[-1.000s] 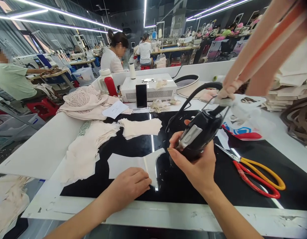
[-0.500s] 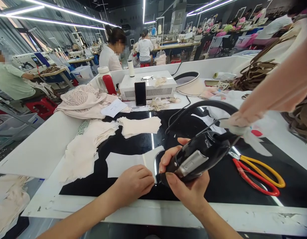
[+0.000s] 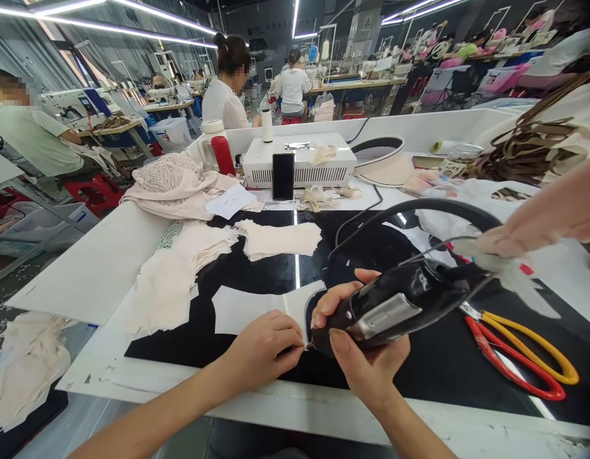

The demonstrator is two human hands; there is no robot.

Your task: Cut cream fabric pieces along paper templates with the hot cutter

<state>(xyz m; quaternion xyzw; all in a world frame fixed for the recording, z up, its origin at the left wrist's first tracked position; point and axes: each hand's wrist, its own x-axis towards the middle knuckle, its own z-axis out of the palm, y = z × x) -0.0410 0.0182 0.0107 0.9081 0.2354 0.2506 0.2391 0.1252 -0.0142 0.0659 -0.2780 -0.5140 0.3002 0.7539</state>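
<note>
A white cut piece (image 3: 249, 310) with a curved right edge lies flat on the black work surface. My left hand (image 3: 270, 347) rests over its lower right part, fingers curled and pinching the edge close to the tool's tip. My right hand (image 3: 366, 360) is wrapped round a black hand-held power tool (image 3: 395, 306) with a silver plate on its side and a thick cable. The tool lies tilted, its narrow tip at the piece's right edge beside my left fingertips. What exactly the tip touches is too small to tell.
Red and yellow-handled scissors (image 3: 519, 350) lie to the right. Cream fabric stacks (image 3: 165, 280) and a second stack (image 3: 280, 239) sit left and behind. A phone (image 3: 282, 177) leans on a white vented box (image 3: 318, 169). A pale fabric tie (image 3: 509, 255) hangs at the cable. Co-workers sit beyond.
The camera view has shifted, so most things appear further right. My right hand has tilted the tool lower, and its tip stays by my left fingertips at the white piece's edge.
</note>
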